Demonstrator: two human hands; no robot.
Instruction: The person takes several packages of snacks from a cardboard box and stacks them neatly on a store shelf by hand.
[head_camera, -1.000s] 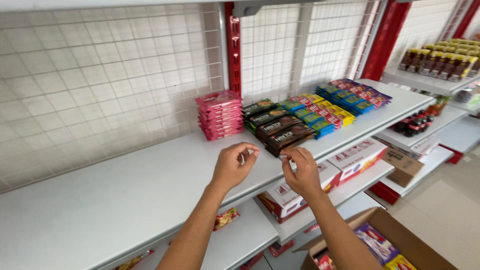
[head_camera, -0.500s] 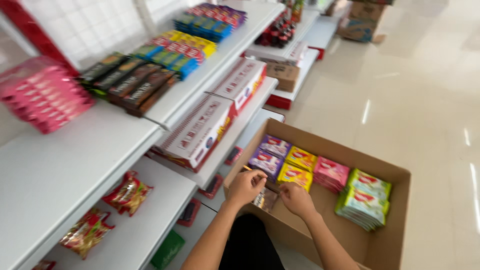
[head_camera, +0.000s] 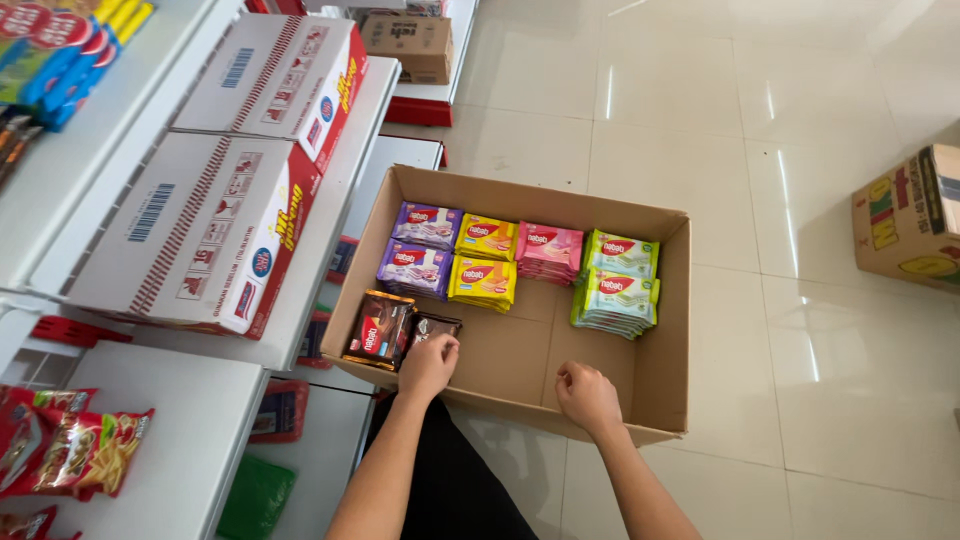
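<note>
A: Nearest first?

B: Right hand (head_camera: 588, 395) at the near wall of the open brown cardboard box (head_camera: 665, 340), curled into a loose fist, nothing seen inside it. Left hand (head_camera: 430, 365) just beyond, fingers bent down onto a flat dark-brown foil wafer pack (head_camera: 432, 324) in the box's near left corner.

A: Gripping it?

B: Cannot tell. Touching its top for certain; thumb side hidden.

A: Changed lately?

B: Plenty. A second ago, both hands up at the white shelf beside stacked bars; half a second ago, dropping toward the box. Now down inside it, so the work sits at the packs on the box floor, not at the shelf.

A: Lie of the pack?

B: Flat, printed face up, long axis running from the near wall toward the far wall, leaning slightly right. Near end covered by the hand. Just beside a stack of brown-and-red wafer packs (head_camera: 380, 330), laid the same way.

A: Farther in?

B: Purple packs (head_camera: 415, 250), yellow packs (head_camera: 485, 262), pink packs (head_camera: 550, 250), pale green packs (head_camera: 615, 285), in stacks along the far wall. Left of the box, white-and-red cartons (head_camera: 210, 230) on a shelf. Beyond, glossy pale floor tiles (head_camera: 700, 120).
</note>
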